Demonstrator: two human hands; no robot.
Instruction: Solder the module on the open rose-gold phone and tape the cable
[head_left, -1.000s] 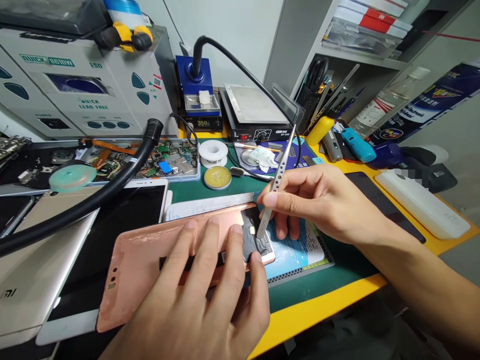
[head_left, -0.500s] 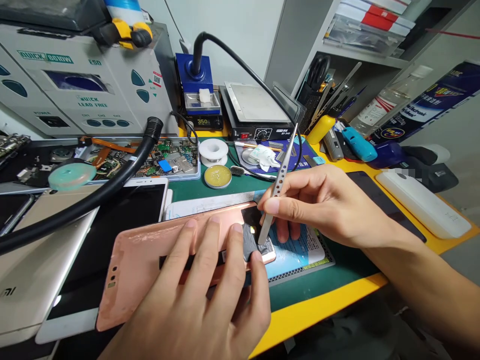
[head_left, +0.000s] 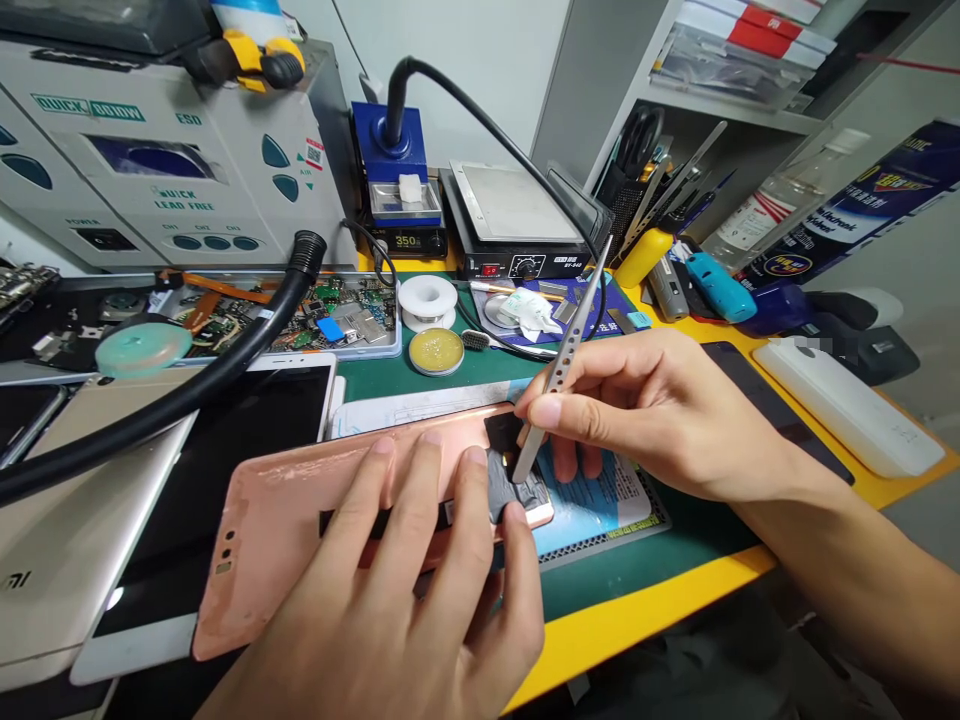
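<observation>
A rose-pink phone back cover (head_left: 292, 485) lies inner side up and slanted across the bench. My left hand (head_left: 405, 590) rests on it with fingers spread, pressing its middle; the thumb is hidden. At the cover's right end is a wrinkled dark grey film (head_left: 508, 487) beside a shiny black patch (head_left: 502, 435). My right hand (head_left: 630, 410) pinches metal tweezers (head_left: 564, 360) with holes along the body. They are held upside down: the pointed end is up, and the broad blunt end touches the film.
Phones, including a gold one (head_left: 82, 530), lie at the left under a black hose (head_left: 247, 370). Behind are a tray of circuit boards (head_left: 352, 345), a solder spool (head_left: 427, 300), a flux tin (head_left: 436, 352) and a hot plate (head_left: 517, 265). A white case (head_left: 847, 410) lies right.
The tweezers' blunt end has shifted slightly left and up over the film, and their pointed end has tilted to the right. My left hand and the cover stay nearly still.
</observation>
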